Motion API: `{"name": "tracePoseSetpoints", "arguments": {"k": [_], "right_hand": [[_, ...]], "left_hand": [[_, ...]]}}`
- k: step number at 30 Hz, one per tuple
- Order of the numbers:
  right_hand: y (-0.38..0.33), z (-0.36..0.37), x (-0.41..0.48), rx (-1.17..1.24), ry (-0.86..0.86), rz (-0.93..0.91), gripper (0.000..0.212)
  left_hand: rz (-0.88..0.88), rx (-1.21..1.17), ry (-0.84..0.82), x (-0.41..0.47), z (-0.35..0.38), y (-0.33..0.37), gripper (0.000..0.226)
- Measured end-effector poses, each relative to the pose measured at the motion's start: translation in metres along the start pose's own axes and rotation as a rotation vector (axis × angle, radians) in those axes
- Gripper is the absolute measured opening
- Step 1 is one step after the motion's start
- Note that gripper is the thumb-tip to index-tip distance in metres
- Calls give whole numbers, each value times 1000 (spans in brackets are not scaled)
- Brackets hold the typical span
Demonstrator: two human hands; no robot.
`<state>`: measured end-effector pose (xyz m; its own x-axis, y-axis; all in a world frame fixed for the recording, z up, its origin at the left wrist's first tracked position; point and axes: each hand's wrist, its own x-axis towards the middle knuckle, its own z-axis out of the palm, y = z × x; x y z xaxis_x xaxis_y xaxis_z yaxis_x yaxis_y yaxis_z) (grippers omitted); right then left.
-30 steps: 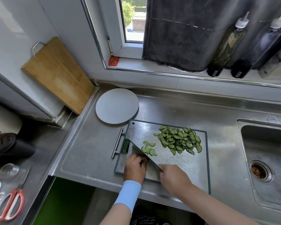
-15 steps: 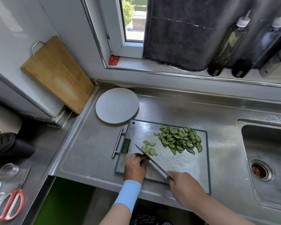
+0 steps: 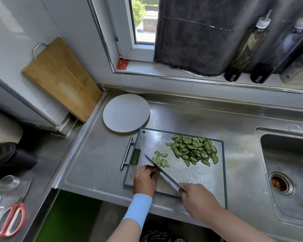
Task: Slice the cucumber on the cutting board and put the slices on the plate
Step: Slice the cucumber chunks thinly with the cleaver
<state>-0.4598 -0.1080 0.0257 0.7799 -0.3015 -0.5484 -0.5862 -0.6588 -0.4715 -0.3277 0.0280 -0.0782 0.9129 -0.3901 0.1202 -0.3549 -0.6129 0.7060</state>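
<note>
The right hand [image 3: 198,199] has its fingers wrapped tight round the handle of the knife [image 3: 163,172]. The long blade points away and to the left, with its tip low over the cutting board [image 3: 191,175]. The left hand [image 3: 144,179] sits on the near left part of the board, right next to the blade. Its fingers are curled under, with the knuckles by the flat side of the knife. I cannot tell if it has a bit of cucumber under it, because the hand hides that spot. A light blue sleeve [image 3: 138,206] covers that wrist.

Just past the blade, on its right side, lies a small bunch of slices [image 3: 160,159], thin half rounds. Further right is a big pile of slices [image 3: 194,151]. All the slices are on the board. A dark green cucumber piece [image 3: 136,156] lies at the left edge of the board, by its metal bar.

The white plate [image 3: 126,112] sits on the steel counter [image 3: 94,163], just by the far left corner of the board. The sink [image 3: 287,163] is off to the right. A wooden board [image 3: 59,77] leans on the wall at the far left. Tall bottles [image 3: 243,46] stand on the window ledge, and red scissors [image 3: 9,220] lie at the near left
</note>
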Motion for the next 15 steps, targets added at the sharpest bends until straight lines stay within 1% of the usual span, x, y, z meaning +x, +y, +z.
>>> {"name": "tracePoseSetpoints", "arguments": {"k": [15], "right_hand": [[-13,2,14,-2,-27,24,33]], "left_hand": [[-12,6,29,-3,3,0,18]]}}
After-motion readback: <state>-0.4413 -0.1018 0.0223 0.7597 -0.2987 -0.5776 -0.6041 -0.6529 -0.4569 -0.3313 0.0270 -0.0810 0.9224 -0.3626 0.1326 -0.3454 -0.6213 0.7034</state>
